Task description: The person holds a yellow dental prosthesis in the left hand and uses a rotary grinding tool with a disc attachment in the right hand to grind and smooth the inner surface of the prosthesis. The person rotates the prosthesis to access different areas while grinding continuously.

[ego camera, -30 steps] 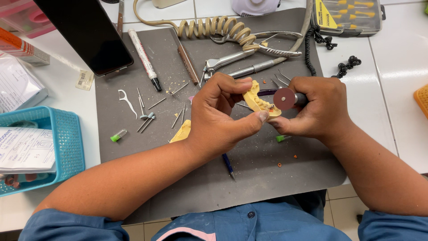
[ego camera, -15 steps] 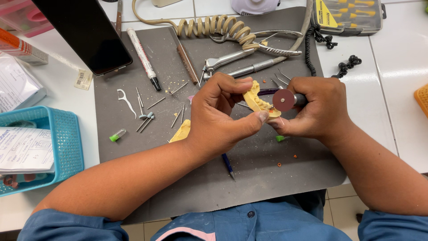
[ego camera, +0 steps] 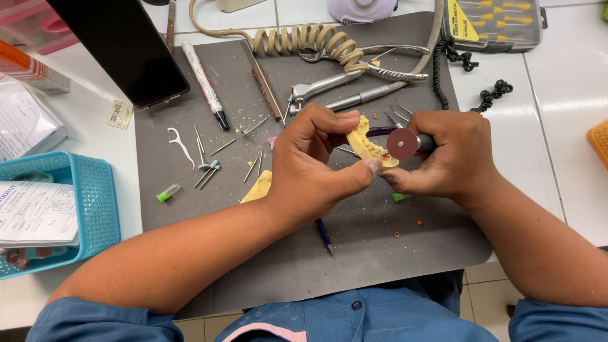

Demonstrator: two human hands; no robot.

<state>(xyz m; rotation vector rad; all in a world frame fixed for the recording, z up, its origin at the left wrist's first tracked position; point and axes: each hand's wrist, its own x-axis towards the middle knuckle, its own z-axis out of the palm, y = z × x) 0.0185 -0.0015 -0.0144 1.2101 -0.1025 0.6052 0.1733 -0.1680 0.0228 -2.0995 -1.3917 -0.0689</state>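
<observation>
Bare grey mat [ego camera: 380, 253] lies before the hands; pliers [ego camera: 373, 63] and burs [ego camera: 209, 168] crowd behind.

Dental laboratory bench, white tiled top covered by a grey work mat [ego camera: 354, 253]; yellow plaster dental cast [ego camera: 366, 142] held at centre against a reddish cutting disc [ego camera: 403, 143] on a handpiece; second cast piece [ego camera: 258, 187] lying on the mat; loose burs [ego camera: 206, 170] scattered about; metal pliers [ego camera: 373, 60] and a coiled cord [ego camera: 304, 39] at the back; case of small screwdrivers [ego camera: 494, 22] far right; blue basket [ego camera: 95, 202] with paperwork at left.
</observation>
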